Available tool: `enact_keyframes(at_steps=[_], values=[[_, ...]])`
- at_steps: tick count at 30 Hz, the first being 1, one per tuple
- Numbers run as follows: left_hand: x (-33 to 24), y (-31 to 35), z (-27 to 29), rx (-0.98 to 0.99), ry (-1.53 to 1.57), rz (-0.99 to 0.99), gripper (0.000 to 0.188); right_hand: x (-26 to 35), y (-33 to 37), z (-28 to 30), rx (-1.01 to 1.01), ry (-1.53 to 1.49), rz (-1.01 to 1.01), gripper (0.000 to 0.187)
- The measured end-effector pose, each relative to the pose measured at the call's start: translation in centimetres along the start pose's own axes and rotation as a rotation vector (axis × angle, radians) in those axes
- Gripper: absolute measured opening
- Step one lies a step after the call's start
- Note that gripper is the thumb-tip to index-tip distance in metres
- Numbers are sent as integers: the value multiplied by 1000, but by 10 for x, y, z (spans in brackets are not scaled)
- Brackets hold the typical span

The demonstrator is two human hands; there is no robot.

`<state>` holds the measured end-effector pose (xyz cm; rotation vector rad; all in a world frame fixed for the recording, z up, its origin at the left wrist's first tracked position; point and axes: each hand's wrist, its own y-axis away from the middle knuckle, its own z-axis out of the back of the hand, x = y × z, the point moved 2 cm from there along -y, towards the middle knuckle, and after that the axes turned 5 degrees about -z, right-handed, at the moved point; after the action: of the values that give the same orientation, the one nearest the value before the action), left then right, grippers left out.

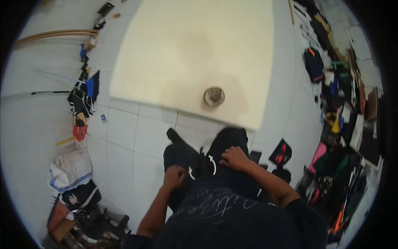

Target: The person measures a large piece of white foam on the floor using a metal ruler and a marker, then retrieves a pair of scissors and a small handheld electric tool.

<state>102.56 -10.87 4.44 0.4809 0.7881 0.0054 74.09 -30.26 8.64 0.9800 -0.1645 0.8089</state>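
My left hand (pixel 175 176) rests on my left thigh in dark trousers, its fingers loosely bent and apart, with nothing seen in it. On my right thigh lies my right hand (pixel 235 158), palm down with the fingers a little spread, also holding nothing. A white drawstring (pixel 214 165) at my waist hangs between the two hands, touched by neither. Ahead of my knees, a small round bowl-like object (pixel 214 96), brownish grey and patterned, sits near the front edge of a cream mat (pixel 166 79). Its exact kind is unclear.
White floor tiles (pixel 120 141) surround the mat. Along the left wall are a white sack (pixel 71 168), a blue and black cloth (pixel 93 86) and other clutter. Clothes and bags, among them a dark folded garment (pixel 314 66), line the right side. A black cap-like item (pixel 282 152) lies by my right knee.
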Motion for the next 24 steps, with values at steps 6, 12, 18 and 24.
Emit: enact_keyframes(at_steps=[6, 12, 18, 24], values=[[28, 43, 83, 385, 114, 156, 19, 124, 45, -41, 117, -767, -460, 42], [143, 107, 57, 1155, 214, 483, 42, 153, -56, -191, 462, -1039, -51, 40], [309, -164, -13, 608, 128, 189, 40, 49, -264, -223, 253, -764, -15, 40], [503, -359, -76, -339, 1086, 734, 98, -151, -399, -101, -1143, -257, -549, 37]])
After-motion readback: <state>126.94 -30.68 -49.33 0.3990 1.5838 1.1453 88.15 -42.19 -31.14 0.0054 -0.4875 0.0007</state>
